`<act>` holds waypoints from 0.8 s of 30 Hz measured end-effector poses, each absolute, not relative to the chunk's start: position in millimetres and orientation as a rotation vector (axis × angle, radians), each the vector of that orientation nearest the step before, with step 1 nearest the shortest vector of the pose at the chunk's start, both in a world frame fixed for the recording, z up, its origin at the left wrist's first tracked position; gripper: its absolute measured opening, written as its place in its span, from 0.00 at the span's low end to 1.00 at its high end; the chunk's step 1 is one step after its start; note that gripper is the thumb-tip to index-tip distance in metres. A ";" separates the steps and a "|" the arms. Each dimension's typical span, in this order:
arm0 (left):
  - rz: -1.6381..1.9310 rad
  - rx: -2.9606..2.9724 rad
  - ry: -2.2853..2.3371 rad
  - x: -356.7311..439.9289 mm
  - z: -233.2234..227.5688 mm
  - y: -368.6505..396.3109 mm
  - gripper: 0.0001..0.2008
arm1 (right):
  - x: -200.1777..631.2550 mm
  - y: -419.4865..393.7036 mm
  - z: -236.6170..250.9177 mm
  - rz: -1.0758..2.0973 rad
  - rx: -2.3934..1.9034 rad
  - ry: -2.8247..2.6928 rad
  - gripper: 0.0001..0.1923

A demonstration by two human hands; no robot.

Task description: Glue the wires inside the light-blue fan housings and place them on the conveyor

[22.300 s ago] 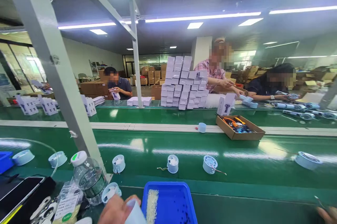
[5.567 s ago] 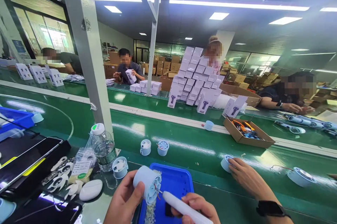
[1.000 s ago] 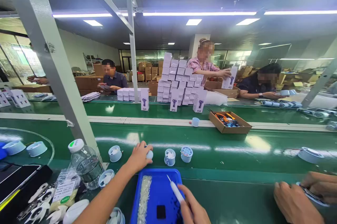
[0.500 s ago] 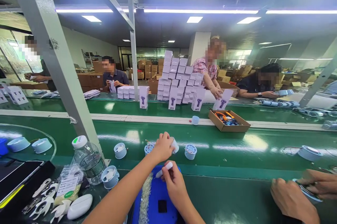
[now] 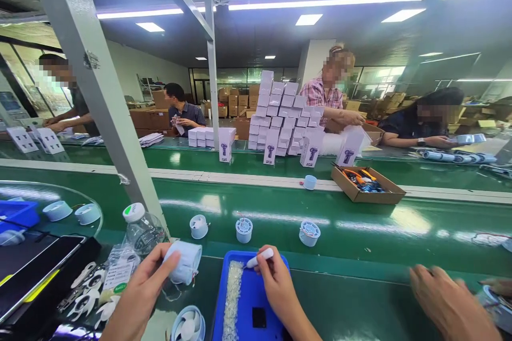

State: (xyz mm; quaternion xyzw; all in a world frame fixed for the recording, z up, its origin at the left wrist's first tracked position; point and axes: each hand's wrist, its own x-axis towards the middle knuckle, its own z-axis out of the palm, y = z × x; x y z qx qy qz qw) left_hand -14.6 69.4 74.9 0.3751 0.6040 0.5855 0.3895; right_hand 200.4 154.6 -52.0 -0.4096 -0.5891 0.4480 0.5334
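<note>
My left hand (image 5: 154, 271) grips a light blue round fan housing (image 5: 186, 262), tilted on its side, with thin wires at its lower edge. Thumb and fingers are closed on its near end. My right hand (image 5: 274, 277) pinches a white pen-like tool (image 5: 259, 258), its thin tip pointing left over a blue tray (image 5: 248, 254). Along the tray's left side runs a strip of small whitish translucent pieces (image 5: 232, 298), and a black square (image 5: 259, 317) lies on its floor. Below my left hand stands another blue housing with white fan blades (image 5: 189, 325).
Several blue housings (image 5: 244, 230) stand on the green belt (image 5: 276, 202). A clear bottle (image 5: 146, 231), a plastic bag (image 5: 120, 271) and white parts (image 5: 86, 298) crowd the left, beside a grey post (image 5: 100, 90). A co-worker's hand (image 5: 450, 298) is at right. Beyond sits a cardboard tray of tools (image 5: 366, 186).
My left hand has drawn back from the belt, down and left, with the fan housing. My right hand stays over the tray with the white tool. The view has shifted slightly.
</note>
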 end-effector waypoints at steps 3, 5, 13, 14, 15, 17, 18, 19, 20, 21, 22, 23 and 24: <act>1.593 0.685 1.510 -18.0 62.0 59.8 0.15 | 204.3 150.0 -48.8 1.004 -0.982 -1.427 0.11; 1.617 0.610 1.504 -19.4 57.2 57.3 0.16 | 209.9 147.6 -46.1 0.957 -0.979 -1.450 0.09; 1.679 0.469 1.354 -19.8 40.5 56.2 0.14 | 235.4 135.5 -47.8 0.836 -1.063 -1.454 0.08; 1.690 0.426 1.344 -18.0 38.9 56.8 0.15 | 236.5 131.7 -49.6 0.834 -1.079 -1.449 0.09; 1.691 0.384 1.335 -16.0 37.7 57.6 0.17 | 237.1 127.8 -51.3 0.832 -1.093 -1.446 0.09; 1.688 0.325 1.321 -11.3 37.0 59.2 0.18 | 237.1 121.5 -53.8 0.827 -1.115 -1.446 0.11; 1.685 0.311 1.316 -8.8 37.4 59.8 0.18 | 237.1 119.4 -54.3 0.826 -1.123 -1.451 0.11; 1.679 0.305 1.317 -6.3 38.1 60.1 0.17 | 237.3 118.3 -54.4 0.825 -1.128 -1.460 0.11; 1.670 0.303 1.323 -4.0 38.9 60.1 0.16 | 237.9 117.8 -54.2 0.823 -1.133 -1.468 0.11; 1.658 0.306 1.331 -2.0 39.7 59.7 0.15 | 238.8 117.9 -53.9 0.818 -1.138 -1.474 0.11; 1.640 0.310 1.339 -0.4 40.2 59.0 0.14 | 240.1 118.2 -53.6 0.808 -1.144 -1.474 0.11; 1.623 0.325 1.339 0.7 40.5 58.0 0.14 | 241.5 118.5 -53.4 0.792 -1.152 -1.467 0.11; 1.612 0.347 1.330 1.3 40.3 56.7 0.13 | 243.0 118.6 -53.6 0.771 -1.160 -1.454 0.11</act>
